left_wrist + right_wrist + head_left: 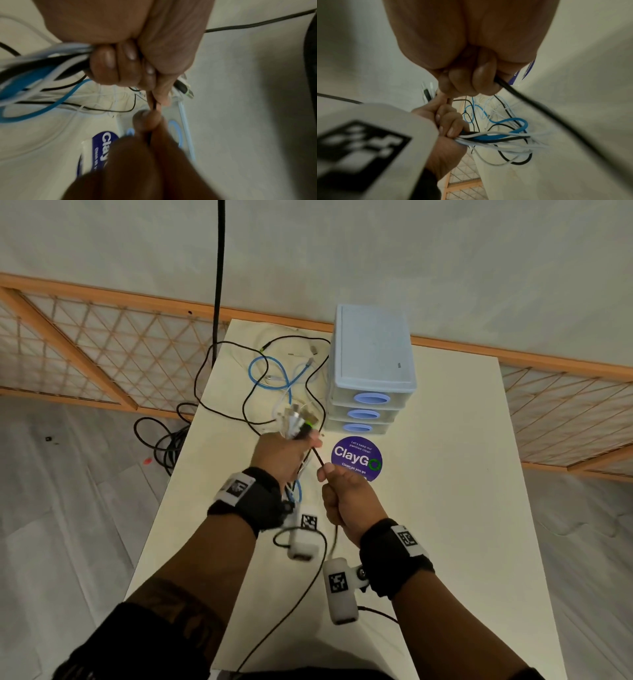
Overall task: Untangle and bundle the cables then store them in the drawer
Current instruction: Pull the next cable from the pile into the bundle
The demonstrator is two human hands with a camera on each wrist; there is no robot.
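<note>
My left hand (284, 455) is a fist round a bunch of cables (42, 67), blue, white and black, with their plugs (296, 419) sticking up out of it. My right hand (346, 494) grips one black cable (318, 456) just right of the left hand; that cable runs taut between both hands and trails out of the fist (522, 97). Loose loops of blue cable (270, 371), white and black cable lie tangled on the white table (445, 474) behind the hands. The pale blue drawer unit (371, 368) stands at the back, its three drawers closed.
A round purple ClayGo sticker (356, 458) lies on the table in front of the drawers. A thick black cord (217, 285) hangs past the table's far left corner, with coils (164, 446) on the floor. A wooden lattice fence (85, 347) runs behind the table.
</note>
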